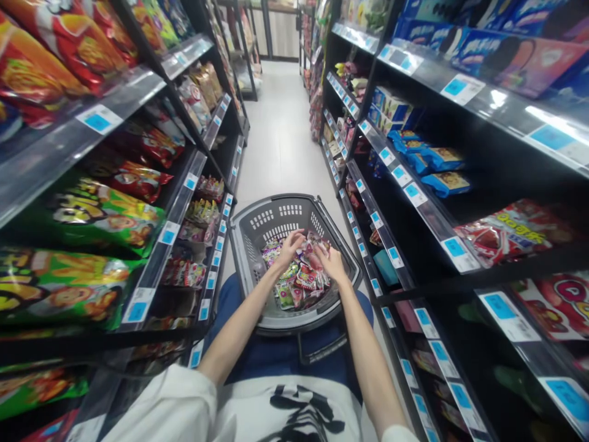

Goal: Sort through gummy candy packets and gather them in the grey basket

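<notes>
A grey basket (240,245) sits on the person's lap in the middle of a narrow shop aisle, resting on blue trousers (276,359), with a white shirt (271,414) at the near edge. Inside it lies a heap of small snack packets (300,283) in pink, green and red wrappers, filling the floor of the basket. Both bare forearms reach forward into it. The left hand (291,244) lies on the far left part of the heap, its fingers bent downward and held close together on the wrappers. The right hand (331,263) lies just beside it on the right part of the heap, fingers also curled down against the packets. Whether either hand pinches a single packet cannot be told, since the fingertips are sunk among the wrappers. The two hands are near each other, almost touching. On the left, dark shelves hold large green bags (99,215) and red bags (140,179), with blue price tags (168,234) along the shelf edges. On the right, shelves carry blue packets (442,169) and a red packet (508,234). A pale floor (280,135) runs away to the far end of the aisle.
</notes>
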### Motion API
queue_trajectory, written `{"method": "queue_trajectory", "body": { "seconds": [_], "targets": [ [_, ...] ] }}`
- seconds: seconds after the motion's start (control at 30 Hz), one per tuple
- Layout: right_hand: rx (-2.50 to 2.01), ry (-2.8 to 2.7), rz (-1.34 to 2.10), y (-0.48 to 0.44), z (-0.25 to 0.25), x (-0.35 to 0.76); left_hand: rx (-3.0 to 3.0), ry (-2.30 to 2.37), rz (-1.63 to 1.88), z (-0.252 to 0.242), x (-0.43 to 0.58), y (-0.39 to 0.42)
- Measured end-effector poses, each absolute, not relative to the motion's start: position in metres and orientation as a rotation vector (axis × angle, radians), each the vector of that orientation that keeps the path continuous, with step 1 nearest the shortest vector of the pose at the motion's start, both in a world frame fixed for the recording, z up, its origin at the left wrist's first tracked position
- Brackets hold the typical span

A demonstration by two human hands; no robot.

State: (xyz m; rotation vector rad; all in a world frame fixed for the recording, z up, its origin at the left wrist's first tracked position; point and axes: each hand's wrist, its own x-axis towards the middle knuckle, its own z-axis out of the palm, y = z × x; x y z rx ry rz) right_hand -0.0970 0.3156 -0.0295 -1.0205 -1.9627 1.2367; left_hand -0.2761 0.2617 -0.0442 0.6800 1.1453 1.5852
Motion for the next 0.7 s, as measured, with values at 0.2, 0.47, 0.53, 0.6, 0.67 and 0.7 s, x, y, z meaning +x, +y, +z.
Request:
{"method": "queue_trajectory", "body": {
  "seconds": [0.2,0.47,0.53,0.6,0.67,0.7],
  "targets": [
    [-1.144,-1.724,1.205,0.32,-0.038,-0.096,0.895,1.183,1.179,-0.051,-0.27,0.248],
    [-1.234,-1.471,1.302,0.324,-0.047,-0.091,1.176,1.184,1.159,-0.051,-0.266,0.244],
    [-1.226,-1.446,1.337,0.324,-0.051,-0.088,1.198,1.166,1.146,-0.052,-0.266,0.244],
    [-1.222,-1.417,1.359,0.323,-0.054,-0.085,1.212,1.126,1.126,-0.053,-0.264,0.244],
    [-1.217,-1.394,1.371,0.322,-0.056,-0.083,1.228,1.104,1.11,-0.054,-0.263,0.243],
    [-1.212,-1.385,1.376,0.321,-0.056,-0.083,1.235,1.105,1.105,-0.055,-0.262,0.243]
  ]
}}
